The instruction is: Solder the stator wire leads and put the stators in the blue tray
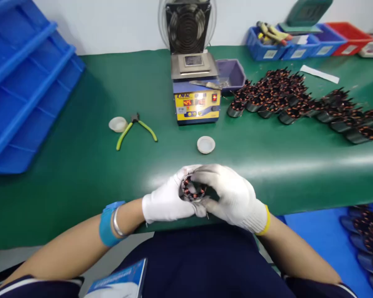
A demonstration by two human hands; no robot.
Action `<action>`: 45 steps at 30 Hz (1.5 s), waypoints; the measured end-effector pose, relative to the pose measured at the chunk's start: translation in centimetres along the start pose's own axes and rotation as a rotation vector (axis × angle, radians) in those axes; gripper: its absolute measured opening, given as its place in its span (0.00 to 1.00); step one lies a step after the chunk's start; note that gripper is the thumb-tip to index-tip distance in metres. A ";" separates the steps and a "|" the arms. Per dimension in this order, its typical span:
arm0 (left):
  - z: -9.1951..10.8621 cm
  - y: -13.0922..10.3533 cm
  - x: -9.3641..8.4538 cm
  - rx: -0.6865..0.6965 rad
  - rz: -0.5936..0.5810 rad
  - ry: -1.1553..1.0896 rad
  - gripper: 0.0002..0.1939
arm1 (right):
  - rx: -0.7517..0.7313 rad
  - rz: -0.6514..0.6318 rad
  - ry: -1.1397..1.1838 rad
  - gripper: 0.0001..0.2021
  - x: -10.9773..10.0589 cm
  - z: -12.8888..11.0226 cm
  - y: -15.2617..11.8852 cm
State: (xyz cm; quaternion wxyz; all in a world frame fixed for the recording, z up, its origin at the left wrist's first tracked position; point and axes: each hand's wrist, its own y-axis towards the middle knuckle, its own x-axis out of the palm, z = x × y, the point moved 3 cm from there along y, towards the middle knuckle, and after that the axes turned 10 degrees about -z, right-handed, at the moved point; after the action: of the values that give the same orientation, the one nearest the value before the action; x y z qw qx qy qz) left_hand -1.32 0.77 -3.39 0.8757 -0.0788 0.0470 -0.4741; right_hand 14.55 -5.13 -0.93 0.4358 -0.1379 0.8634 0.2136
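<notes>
Both hands wear white gloves and meet near the front edge of the green table. My left hand (170, 198) is wrapped round a ring-shaped motor stator (193, 194), whose black slots and copper windings face up. From the right, my right hand (233, 194) reaches over the same stator, its fingers bent at the upper and lower right of the ring. Motion blurs those fingers, and whether they pinch a wire or the rim is hidden. A small white dish (206, 145) lies just beyond the hands.
Beyond the hands stands a yellow-and-blue soldering station (197, 105). Green-handled cutters (136, 124) lie left beside another white dish (118, 124). Many stators (276, 97) crowd the right, near a purple bin (231, 72). Blue racks (25, 82) stand left; a blue tray (317, 240) is lower right.
</notes>
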 end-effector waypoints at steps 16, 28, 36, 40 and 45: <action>-0.3 -0.9 -0.3 -0.100 0.113 -0.162 0.35 | 0.384 0.232 0.679 0.05 1.6 0.8 0.2; 2.1 -0.8 -3.1 0.005 0.212 -0.395 0.27 | 0.007 -0.077 0.052 0.10 -2.8 -2.7 3.3; 1.7 -0.7 -1.5 -0.146 0.180 -0.601 0.20 | -0.165 -0.055 -0.531 0.10 -3.9 -4.9 4.4; 2.4 -0.8 -3.8 0.098 0.362 -0.742 0.27 | -0.244 0.007 -0.451 0.11 -4.1 -5.9 4.3; 1.3 -0.8 -2.1 -0.109 -0.085 -0.575 0.27 | -0.255 -0.081 -0.326 0.10 -4.4 -5.4 4.1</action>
State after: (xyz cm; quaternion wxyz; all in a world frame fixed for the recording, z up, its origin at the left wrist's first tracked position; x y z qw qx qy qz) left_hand -2.88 2.23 -1.92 0.8269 -0.2587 -0.1810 -0.4653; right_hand 11.65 -3.94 6.54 0.5571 -0.1901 0.7411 0.3228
